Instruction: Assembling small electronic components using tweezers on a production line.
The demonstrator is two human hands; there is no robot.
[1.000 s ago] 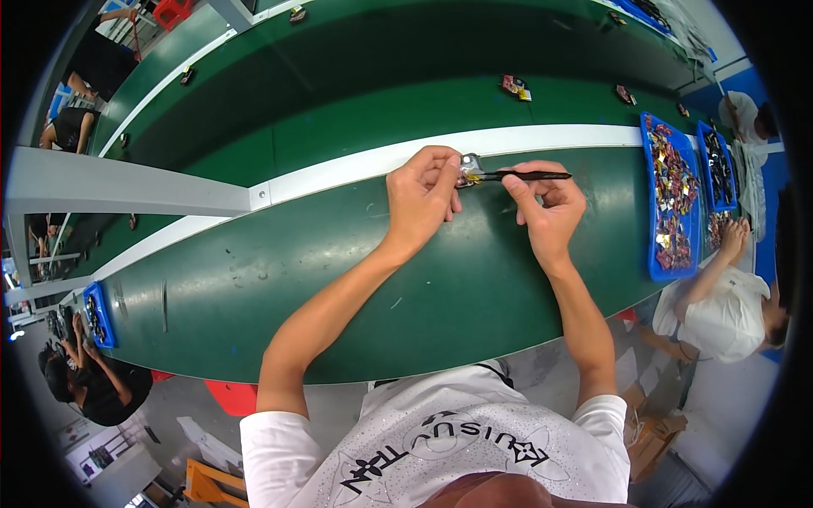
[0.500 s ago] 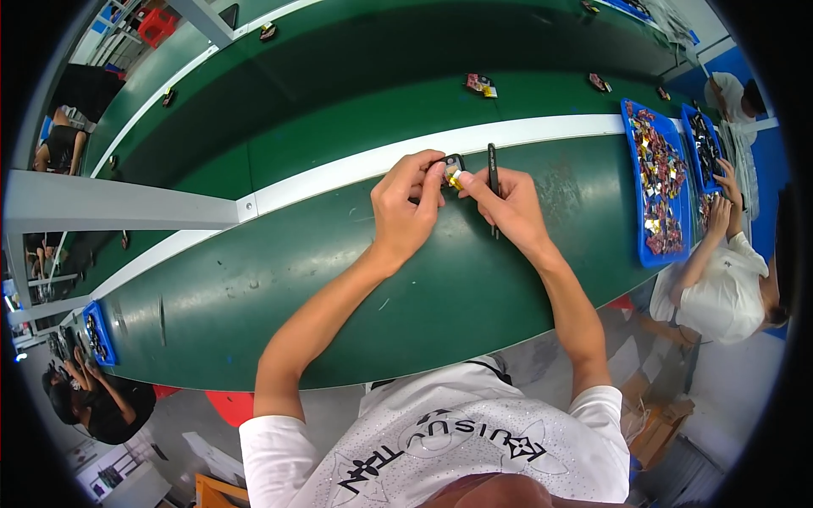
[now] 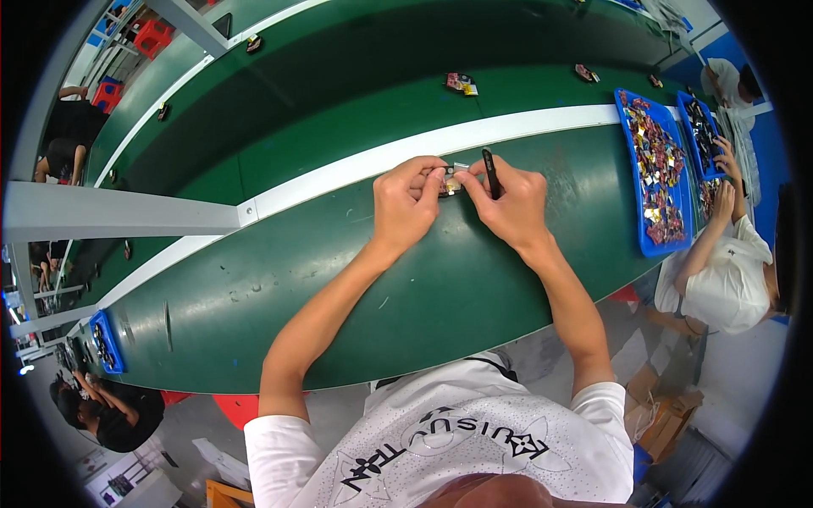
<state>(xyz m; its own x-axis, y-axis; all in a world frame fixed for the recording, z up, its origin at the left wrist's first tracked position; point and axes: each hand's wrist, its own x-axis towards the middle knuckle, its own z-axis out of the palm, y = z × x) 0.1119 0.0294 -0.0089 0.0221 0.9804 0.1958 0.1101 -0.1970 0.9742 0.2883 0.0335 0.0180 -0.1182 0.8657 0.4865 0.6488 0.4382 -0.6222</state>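
Note:
My left hand point(image 3: 401, 201) is closed in a pinch on a small electronic part point(image 3: 450, 188), dark with a gold and pale area, just above the green bench. Meeting it from the other side, my right hand point(image 3: 518, 210) keeps a slim black pen-like tool point(image 3: 490, 173) between its fingers, tilted nearly upright. A thin, clear or silvery strip point(image 3: 461, 167) shows at the right thumb and fingertip, against the part's upper edge. My fingertips cover much of the part, so its exact kind cannot be made out.
Right of me, a blue tray point(image 3: 688, 216) holds many small red and gold parts; a second blue tray point(image 3: 684, 102) holds dark parts near a co-worker's hands point(image 3: 724, 182). Past the white rail point(image 3: 525, 125), small parts point(image 3: 461, 83) lie on a green belt. A grey post point(image 3: 127, 207) stands left.
The black tool has tipped and its lower end is now hidden by my right hand. A pale strip now shows at the right fingertips. The belt parts appear shifted slightly left.

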